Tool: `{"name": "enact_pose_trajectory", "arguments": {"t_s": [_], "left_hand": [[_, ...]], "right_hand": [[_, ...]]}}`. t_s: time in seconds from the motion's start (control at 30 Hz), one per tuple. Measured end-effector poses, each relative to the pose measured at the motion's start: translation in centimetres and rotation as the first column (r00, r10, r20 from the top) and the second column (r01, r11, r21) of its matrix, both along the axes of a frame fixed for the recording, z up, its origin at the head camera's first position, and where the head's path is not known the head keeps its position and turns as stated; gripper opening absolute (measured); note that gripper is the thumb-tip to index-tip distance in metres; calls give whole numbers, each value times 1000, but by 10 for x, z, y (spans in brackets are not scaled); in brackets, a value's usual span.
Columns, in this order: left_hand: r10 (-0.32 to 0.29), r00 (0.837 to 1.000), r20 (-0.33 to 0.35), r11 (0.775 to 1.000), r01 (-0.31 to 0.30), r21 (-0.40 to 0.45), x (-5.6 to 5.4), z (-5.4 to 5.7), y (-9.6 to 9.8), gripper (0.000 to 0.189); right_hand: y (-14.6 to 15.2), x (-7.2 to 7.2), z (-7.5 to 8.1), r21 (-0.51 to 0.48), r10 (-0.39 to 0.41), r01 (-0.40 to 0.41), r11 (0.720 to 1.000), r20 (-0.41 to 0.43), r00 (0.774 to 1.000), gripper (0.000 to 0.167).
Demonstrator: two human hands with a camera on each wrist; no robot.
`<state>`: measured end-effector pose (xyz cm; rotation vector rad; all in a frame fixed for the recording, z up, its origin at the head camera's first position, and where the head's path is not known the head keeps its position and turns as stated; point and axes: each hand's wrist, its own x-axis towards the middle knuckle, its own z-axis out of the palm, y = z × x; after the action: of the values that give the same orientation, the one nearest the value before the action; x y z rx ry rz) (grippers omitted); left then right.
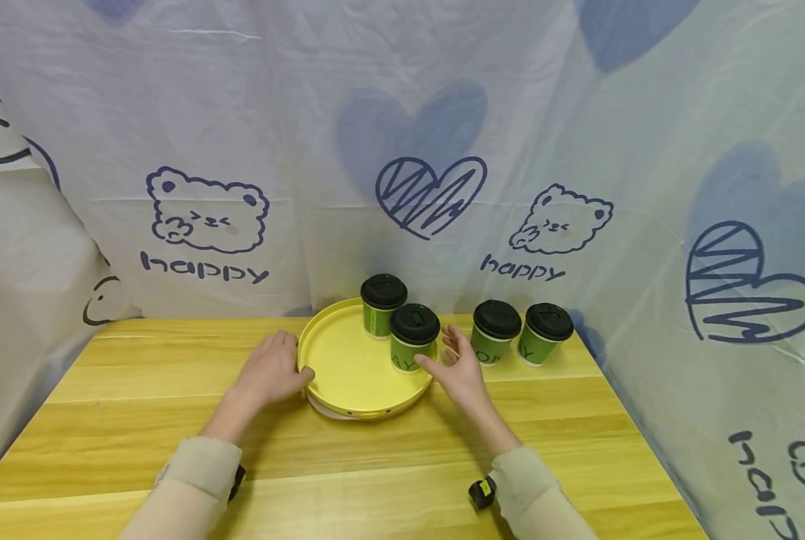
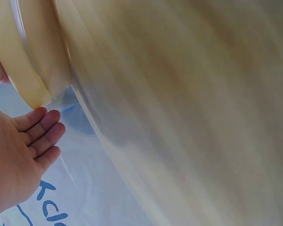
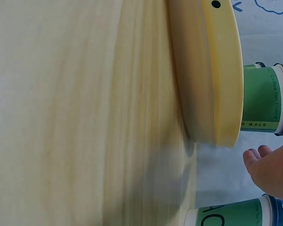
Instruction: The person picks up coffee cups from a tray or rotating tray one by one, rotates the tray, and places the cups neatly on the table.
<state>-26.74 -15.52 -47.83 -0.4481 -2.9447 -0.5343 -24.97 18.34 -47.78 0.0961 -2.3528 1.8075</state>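
My left hand [image 1: 271,367] is at the left side of a round yellow tray [image 1: 334,360], thumb over the rim. In the left wrist view, its fairly straight fingers [image 2: 45,134] reach the tray's edge. On the tray stand two green paper cups with black lids: a rear cup [image 1: 378,319] and a front cup [image 1: 405,354] with dark writing. My right hand [image 1: 461,375] spreads around the front cup's right side, thumb by its lower part, other fingers apart from it. In the right wrist view, a gap shows between those fingers [image 3: 252,160] and the cup [image 3: 262,99].
Two more lidded green cups, a nearer one [image 1: 491,345] and a farther one [image 1: 540,341], stand on the wooden table [image 1: 348,480] right of my right hand. A pale base [image 1: 328,409] shows under the tray. Behind the table hangs a printed cloth [image 1: 307,112].
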Motion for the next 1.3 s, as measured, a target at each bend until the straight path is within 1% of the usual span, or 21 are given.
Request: {"name": "enact_pose_trajectory", "arguments": {"t_s": [0.1, 0.27, 0.5, 0.63, 0.73, 0.87, 1.03, 1.17, 1.3], "left_hand": [[-10, 1000, -20, 999, 9, -39, -2, 0, -1, 51], [-17, 1000, -24, 997, 15, -75, -2, -1, -3, 52], [-23, 999, -33, 996, 20, -90, -3, -4, -5, 53], [-30, 999, -36, 995, 26, -97, -4, -6, -5, 54], [-30, 999, -36, 995, 27, -98, -5, -7, -5, 54], [-29, 999, -35, 995, 25, -97, -4, -7, -4, 54], [-27, 999, -33, 995, 23, -98, -3, -4, -2, 55], [-27, 999, -30, 995, 24, -98, -3, -3, -2, 55], [-23, 999, -27, 994, 20, -104, -5, -5, -3, 56]], "right_hand": [[-3, -2, 1, -9, 12, -12, 1000, -4, 1000, 91], [-6, -6, 0, -27, 24, -23, 999, 8, 1000, 96], [-15, -14, 0, -39, 11, -11, 999, 15, 1000, 99], [-19, -19, -3, -75, 18, -18, 997, 3, 1000, 97], [-22, -21, -4, -105, 21, -20, 994, 3, 1000, 95], [-25, -22, -5, -88, 6, -5, 996, 13, 1000, 94], [-28, -23, -6, -45, -19, 19, 999, -2, 1000, 91], [-30, -24, -6, -52, -28, 28, 998, -8, 1000, 89], [-32, -24, -6, -47, -39, 39, 998, -5, 999, 89]]}}
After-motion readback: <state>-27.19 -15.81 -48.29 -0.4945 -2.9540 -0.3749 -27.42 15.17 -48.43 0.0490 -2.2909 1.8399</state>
